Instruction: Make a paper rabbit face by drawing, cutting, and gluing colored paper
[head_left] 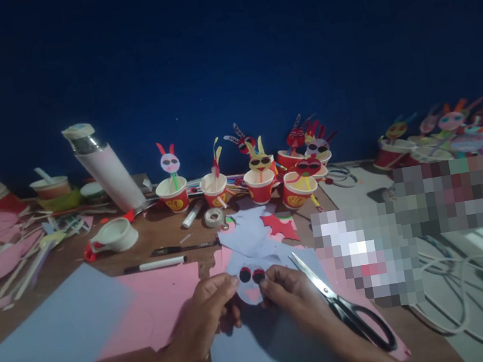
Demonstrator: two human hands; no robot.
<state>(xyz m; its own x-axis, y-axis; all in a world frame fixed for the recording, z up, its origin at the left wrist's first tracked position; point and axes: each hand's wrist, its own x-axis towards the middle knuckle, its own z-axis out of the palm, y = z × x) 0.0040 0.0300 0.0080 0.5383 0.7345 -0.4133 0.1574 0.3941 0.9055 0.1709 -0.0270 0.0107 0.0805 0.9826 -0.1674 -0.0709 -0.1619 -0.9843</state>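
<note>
Holding a round pale-lavender paper face (251,294) by opposite edges over a pale-blue paper sheet (242,358), the left hand (213,305) and right hand (293,289) pinch narrowly, and uneven pulling could crease it, while careless rubbing might dislodge the red-and-black oval eyes (245,274).

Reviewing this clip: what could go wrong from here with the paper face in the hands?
Judging from this view, the paper face could crease or tear, since the left hand and right hand pinch it at opposite edges. The right fingertips sit close to one dark eye, so they might rub or shift it. The scissors lie right beside the right hand, so a careless sideways move could knock them or scrape skin.
</note>
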